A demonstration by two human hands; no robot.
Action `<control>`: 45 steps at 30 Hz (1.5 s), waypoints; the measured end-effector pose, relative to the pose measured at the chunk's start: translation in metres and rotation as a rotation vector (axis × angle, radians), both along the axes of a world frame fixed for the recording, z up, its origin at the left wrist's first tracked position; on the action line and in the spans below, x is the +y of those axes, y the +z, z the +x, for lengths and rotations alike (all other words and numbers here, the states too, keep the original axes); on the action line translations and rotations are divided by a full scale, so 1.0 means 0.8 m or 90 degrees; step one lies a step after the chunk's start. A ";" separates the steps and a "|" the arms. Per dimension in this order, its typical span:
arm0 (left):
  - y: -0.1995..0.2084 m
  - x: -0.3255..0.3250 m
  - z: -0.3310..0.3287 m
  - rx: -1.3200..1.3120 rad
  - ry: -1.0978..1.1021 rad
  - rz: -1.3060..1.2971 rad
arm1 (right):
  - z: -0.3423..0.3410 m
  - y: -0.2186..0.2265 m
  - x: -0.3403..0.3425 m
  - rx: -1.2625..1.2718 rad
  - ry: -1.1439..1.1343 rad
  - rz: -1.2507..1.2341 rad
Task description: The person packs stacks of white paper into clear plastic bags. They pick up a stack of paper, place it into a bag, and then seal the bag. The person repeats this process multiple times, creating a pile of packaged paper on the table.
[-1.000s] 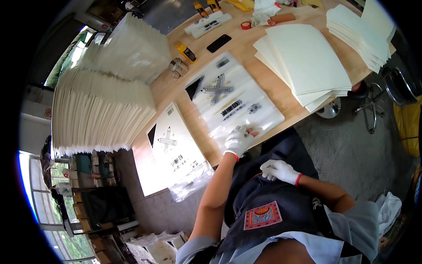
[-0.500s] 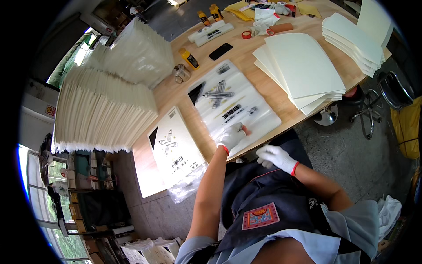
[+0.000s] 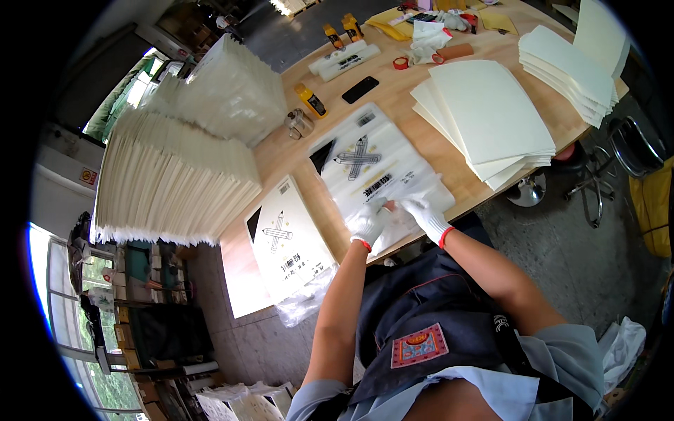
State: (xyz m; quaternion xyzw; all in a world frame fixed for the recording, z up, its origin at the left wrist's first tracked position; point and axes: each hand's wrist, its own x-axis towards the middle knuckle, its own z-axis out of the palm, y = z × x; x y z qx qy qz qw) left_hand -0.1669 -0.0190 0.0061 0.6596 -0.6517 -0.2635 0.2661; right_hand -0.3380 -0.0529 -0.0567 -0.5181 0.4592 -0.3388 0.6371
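Note:
A pile of clear plastic bags, printed with crossed pencils and a black corner, lies on the table in front of me. My left hand, in a white glove with bare fingertips, pinches the near end of the top bag. Close beside it, my right hand, also gloved, has its fingers closed on the same crumpled edge; the exact grip is partly hidden. To the left lies a bagged stack of paper with the same print, its loose plastic end hanging over the table's edge.
Tall stacks of white paper stand at the left. Fanned paper sheets lie at the right, with another paper stack beyond. A phone, a yellow bottle and a glass jar sit behind the bags.
My right hand has moved up from near my lap onto the near end of the bag, beside my left hand. The bag's near edge is now more crumpled and lifted.

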 end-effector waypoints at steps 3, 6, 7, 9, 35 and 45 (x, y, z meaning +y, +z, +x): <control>0.021 -0.003 0.034 0.255 0.176 -0.012 | 0.005 -0.015 -0.012 0.366 0.034 -0.030; 0.025 -0.015 0.091 0.758 0.191 -0.104 | -0.001 -0.016 -0.013 0.197 0.058 0.098; 0.018 -0.021 0.114 0.958 0.087 -0.162 | -0.004 -0.015 -0.014 0.139 0.065 0.142; 0.054 -0.040 0.091 1.036 0.070 -0.179 | -0.027 -0.036 -0.028 0.180 0.037 0.129; 0.167 0.121 -0.139 -0.039 -0.264 -0.368 | -0.062 0.127 0.029 0.087 0.404 -0.423; 0.027 0.045 -0.040 -0.066 0.059 -0.436 | -0.109 0.144 0.017 0.343 0.238 -0.508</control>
